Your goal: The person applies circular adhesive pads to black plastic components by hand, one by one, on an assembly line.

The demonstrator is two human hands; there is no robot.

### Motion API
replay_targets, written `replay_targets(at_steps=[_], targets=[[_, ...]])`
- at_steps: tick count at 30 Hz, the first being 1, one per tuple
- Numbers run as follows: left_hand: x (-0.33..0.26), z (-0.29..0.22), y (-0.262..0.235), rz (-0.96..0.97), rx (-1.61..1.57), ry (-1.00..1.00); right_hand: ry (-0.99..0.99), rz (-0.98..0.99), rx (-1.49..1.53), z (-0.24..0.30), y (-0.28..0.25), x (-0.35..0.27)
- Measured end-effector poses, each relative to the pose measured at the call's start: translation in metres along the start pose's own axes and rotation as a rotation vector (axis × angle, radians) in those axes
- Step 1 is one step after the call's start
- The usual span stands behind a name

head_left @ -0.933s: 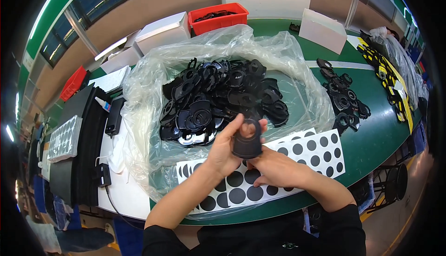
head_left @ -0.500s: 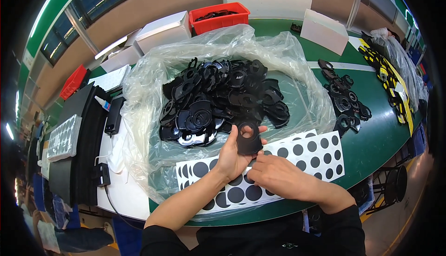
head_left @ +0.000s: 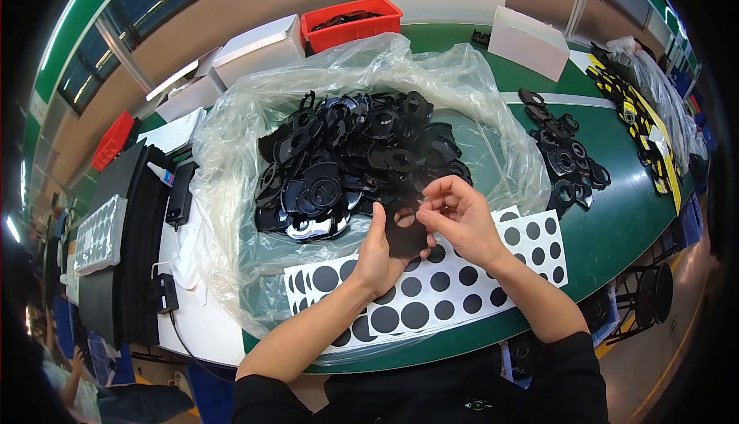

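My left hand holds a flat black plastic part with a round hole, thumb along one side and fingers behind it. Over the part's upper right edge is my right hand, thumb and forefinger pinched together. Whatever may be between those fingertips is too small to make out. Beneath both hands lie white sheets bearing rows of black round stickers. Just beyond, a heap of similar black parts rests on a spread clear plastic bag.
A smaller group of black parts lies on the green table at right, near yellow-and-black pieces. At the back stand a red bin and white boxes. Black sheets are stacked at left.
My right hand has risen from the sticker sheets to the upper right edge of the held part. The left hand keeps its hold, with the part's face now turned differently.
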State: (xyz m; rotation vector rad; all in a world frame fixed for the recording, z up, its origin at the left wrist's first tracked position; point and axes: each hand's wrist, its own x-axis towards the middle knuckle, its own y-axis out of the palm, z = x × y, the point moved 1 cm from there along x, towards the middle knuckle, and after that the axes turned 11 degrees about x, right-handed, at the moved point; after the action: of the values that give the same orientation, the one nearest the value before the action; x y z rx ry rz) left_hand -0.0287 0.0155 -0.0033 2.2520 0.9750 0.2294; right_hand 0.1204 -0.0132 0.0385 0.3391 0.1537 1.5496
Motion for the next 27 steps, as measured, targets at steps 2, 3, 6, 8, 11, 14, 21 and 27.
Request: replay_targets(at_steps=[2,3,6,8,11,14,21,27], targets=[[-0.0007,-0.0003,-0.0011,-0.009,0.005,-0.004,0.022,-0.001,-0.004,-0.0025,-0.0007,0.0010],[-0.0004,-0.0013,-0.0001,-0.005,0.006,-0.012,0.042,-0.005,-0.009,-0.0030,-0.0015,0.0010],[0.0002,-0.0007,-0.0011,0.000,0.003,-0.020,0.040,-0.014,-0.009,-0.0044,-0.0019,0.0015],[0.0002,-0.0006,-0.0012,0.001,-0.002,-0.022,0.039,-0.021,-0.011,-0.0042,-0.0009,0.0014],[0.0001,-0.0010,0.0002,-0.002,-0.008,-0.019,0.034,-0.031,-0.016,-0.0051,-0.0011,0.0012],[0.0002,-0.0002,-0.0002,-0.028,-0.013,-0.022,0.032,-0.032,-0.034,-0.0039,-0.0006,0.0012],[0.0006,0.0000,-0.0010,-0.027,-0.021,-0.018,0.022,-0.031,-0.067,-0.0056,-0.0007,0.0014],[0.0014,-0.0009,0.0011,-0.024,-0.003,-0.011,-0.012,-0.033,-0.086,-0.0080,-0.0006,0.0002]])
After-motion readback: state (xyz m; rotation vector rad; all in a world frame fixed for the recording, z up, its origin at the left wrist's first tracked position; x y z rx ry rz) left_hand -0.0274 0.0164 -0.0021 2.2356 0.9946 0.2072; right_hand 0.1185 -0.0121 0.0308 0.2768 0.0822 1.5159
